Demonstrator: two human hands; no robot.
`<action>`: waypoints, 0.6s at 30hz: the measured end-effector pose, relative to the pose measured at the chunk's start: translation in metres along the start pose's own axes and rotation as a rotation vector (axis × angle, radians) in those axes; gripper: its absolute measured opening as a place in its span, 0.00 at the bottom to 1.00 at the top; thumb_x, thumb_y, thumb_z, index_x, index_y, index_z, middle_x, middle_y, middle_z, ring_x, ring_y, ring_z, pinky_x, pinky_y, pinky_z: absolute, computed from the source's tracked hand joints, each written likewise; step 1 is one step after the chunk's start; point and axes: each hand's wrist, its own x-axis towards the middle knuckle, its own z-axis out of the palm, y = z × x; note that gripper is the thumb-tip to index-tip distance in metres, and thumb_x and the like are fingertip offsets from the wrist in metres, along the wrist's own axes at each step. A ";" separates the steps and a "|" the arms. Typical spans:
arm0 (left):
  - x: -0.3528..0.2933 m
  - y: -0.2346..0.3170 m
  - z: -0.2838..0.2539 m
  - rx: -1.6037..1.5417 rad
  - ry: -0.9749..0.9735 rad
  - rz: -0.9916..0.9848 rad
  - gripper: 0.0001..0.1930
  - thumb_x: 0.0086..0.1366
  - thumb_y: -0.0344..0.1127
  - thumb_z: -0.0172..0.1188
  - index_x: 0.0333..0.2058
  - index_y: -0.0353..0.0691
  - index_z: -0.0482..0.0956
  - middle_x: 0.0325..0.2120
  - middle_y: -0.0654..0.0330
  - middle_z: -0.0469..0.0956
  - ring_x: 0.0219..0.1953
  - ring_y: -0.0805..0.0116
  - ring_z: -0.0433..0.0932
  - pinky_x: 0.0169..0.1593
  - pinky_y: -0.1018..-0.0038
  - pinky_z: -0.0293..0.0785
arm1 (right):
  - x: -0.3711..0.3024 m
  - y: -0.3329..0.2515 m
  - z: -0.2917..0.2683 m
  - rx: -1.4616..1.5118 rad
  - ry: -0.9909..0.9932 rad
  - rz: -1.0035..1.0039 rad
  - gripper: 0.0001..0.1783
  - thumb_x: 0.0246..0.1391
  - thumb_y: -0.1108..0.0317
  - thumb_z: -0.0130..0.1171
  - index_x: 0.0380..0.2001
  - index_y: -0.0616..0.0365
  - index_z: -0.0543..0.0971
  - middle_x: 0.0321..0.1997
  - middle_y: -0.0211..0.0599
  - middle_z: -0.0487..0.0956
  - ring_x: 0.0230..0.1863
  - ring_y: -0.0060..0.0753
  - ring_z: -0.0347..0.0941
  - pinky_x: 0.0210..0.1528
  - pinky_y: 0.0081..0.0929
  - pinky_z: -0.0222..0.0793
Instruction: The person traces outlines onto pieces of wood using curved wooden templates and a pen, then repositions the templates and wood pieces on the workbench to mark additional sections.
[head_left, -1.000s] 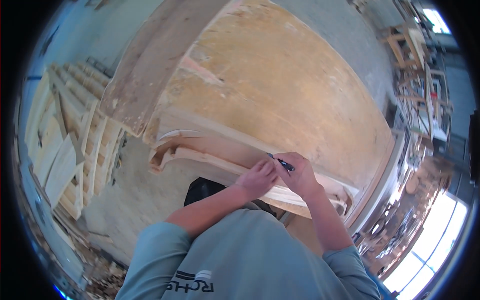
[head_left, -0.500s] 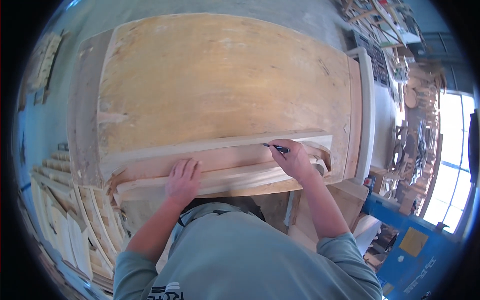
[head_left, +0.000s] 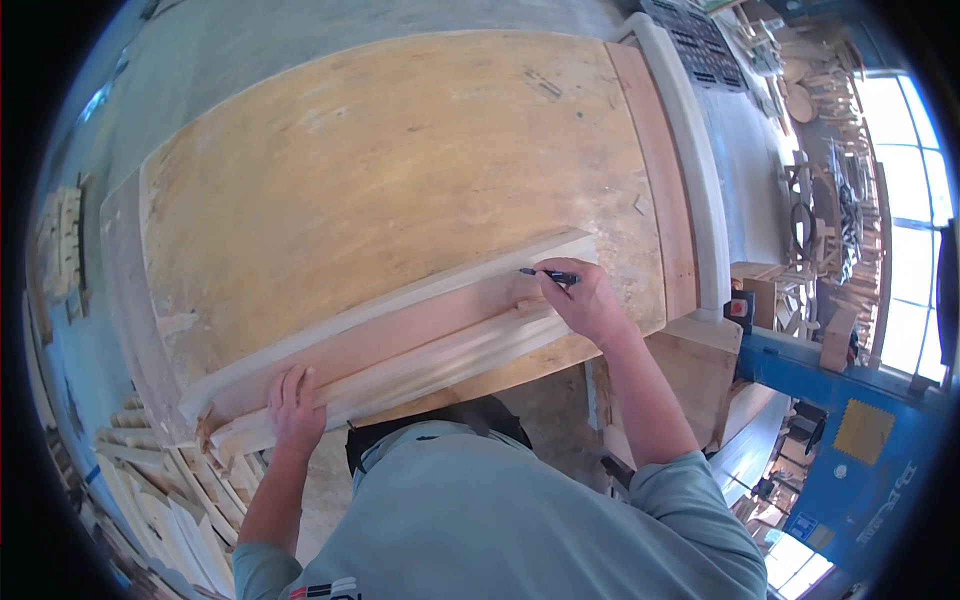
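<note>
A dark pen [head_left: 563,277] is gripped in my right hand [head_left: 585,305], its tip close to the pinkish board [head_left: 420,317] near that board's right end. Pale wood runs along both long sides of this board: a far strip [head_left: 330,322] and a near strip [head_left: 430,362]. Toward the left end, my left hand [head_left: 296,408] lies across the near strip, fingers stretched onto the pinkish board, holding nothing. The boards rest at a slant along the near side of the plywood tabletop [head_left: 400,170].
A whitish rail [head_left: 690,150] borders the table's right end. Curved and straight wood pieces [head_left: 180,500] are stacked at lower left. A wooden box [head_left: 690,375] and a blue machine [head_left: 850,450] stand at right. A dark slatted pallet [head_left: 695,40] lies beyond.
The view has turned, and the boards now slant up to the right. My left hand has slid left along them. The pen stays in my right hand near the right end.
</note>
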 end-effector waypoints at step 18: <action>-0.002 0.000 0.002 0.035 -0.041 0.033 0.24 0.54 0.31 0.56 0.52 0.34 0.75 0.52 0.46 0.72 0.55 0.38 0.69 0.59 0.47 0.67 | -0.029 0.070 -0.072 0.028 0.114 0.382 0.11 0.56 0.65 0.63 0.39 0.60 0.84 0.35 0.41 0.84 0.28 0.26 0.77 0.34 0.25 0.74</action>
